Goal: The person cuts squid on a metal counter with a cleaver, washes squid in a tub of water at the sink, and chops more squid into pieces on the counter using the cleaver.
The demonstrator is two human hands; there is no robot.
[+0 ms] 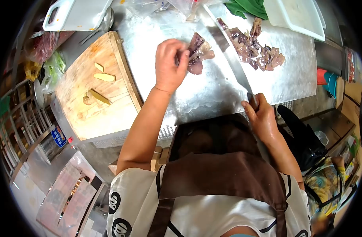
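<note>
A long-bladed knife (233,65) lies slanted over the metal table, its handle in my right hand (261,118). My left hand (171,63) is curled at the left edge of a purplish, wet-looking piece (197,65) on the metal; the fingertips are partly hidden, so whether they grip it is unclear. To the right of the blade, a loose pile of cut purplish pieces (252,49) is spread out.
A wooden board (82,114) on the left bears yellow slices (104,77) and a knobby root piece (98,97). White trays (80,15) stand at the back left and right. Plastic bags and a green cloth (248,8) lie at the back.
</note>
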